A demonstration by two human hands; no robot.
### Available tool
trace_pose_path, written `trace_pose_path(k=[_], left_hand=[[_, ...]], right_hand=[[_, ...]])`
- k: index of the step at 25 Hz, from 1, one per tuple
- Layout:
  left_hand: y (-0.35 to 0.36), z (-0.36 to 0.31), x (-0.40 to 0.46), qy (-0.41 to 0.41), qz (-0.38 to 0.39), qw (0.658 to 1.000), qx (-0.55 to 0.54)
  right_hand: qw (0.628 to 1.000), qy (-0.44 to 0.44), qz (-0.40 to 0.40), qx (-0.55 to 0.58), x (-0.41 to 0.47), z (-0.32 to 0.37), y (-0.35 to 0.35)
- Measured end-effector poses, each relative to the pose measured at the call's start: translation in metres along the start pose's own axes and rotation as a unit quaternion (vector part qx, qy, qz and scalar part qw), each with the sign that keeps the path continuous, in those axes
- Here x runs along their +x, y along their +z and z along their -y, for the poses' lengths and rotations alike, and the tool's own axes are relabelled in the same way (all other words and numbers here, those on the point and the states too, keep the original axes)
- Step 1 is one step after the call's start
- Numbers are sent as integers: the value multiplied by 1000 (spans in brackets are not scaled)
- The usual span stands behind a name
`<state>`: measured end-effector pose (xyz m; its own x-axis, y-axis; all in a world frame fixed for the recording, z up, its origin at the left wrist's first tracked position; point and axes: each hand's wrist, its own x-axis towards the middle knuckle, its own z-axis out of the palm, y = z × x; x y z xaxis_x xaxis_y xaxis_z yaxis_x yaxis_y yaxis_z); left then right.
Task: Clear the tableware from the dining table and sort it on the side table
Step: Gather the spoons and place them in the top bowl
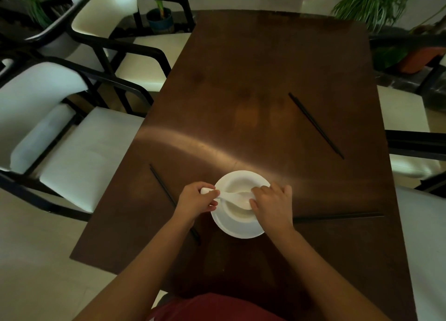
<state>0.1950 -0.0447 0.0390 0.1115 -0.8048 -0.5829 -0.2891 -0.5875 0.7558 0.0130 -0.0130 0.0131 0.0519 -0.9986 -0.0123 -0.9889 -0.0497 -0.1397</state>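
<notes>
White ceramic tableware is gathered at the near middle of the dark brown wooden dining table (pixel 241 79): a round white bowl (pixel 237 214) is seated on a round white plate (pixel 237 231), and a white ceramic soup spoon (pixel 235 197) is laid across the bowl with its scoop inside and its handle reaching out over the left rim. The left hand (pixel 196 198) is closed around the end of the spoon handle, just left of the bowl and touching the plate's edge. The right hand (pixel 274 204) is curled over the right rim of the bowl, with its fingertips (pixel 255 190) resting inside the bowl beside the spoon's scoop; whether the rim is actually gripped cannot be told. A red garment (pixel 217 308) is seen at the bottom edge, between the two bare forearms. One pair of black chopsticks (pixel 166 192) lies on the table just left of the left hand, partly hidden under the left wrist. A second black pair (pixel 337 216) lies crosswise on the table, right of the right wrist. A third black pair (pixel 316 125) lies diagonally farther off, well apart from both hands. White cushioned chairs with black frames (pixel 79 146) are set along the table's left side, and potted green plants (pixel 371 2) stand beyond the far end.
</notes>
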Motion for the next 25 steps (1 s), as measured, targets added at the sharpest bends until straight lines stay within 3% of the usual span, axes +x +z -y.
trace_pose_path(k=[13,16,18,21,23,25], left_hand=[[-21,1,5,-3,40,999,9],[-52,10,14,86,-15,993,81],[-82,23,26,194,-33,951,239],[-119,41,52,323,2,824,466],[-130,50,66,348,61,727,589],[-131,56,76,338,119,656,665]], right_hand=[[988,2,-147,55,-15,7,-9],[977,-55,-176,111,-23,27,-11],[966,-117,-155,173,-33,54,-6],[963,-164,-67,204,-48,103,15],[973,-129,38,188,-46,130,33],[977,-55,120,169,-37,146,49]])
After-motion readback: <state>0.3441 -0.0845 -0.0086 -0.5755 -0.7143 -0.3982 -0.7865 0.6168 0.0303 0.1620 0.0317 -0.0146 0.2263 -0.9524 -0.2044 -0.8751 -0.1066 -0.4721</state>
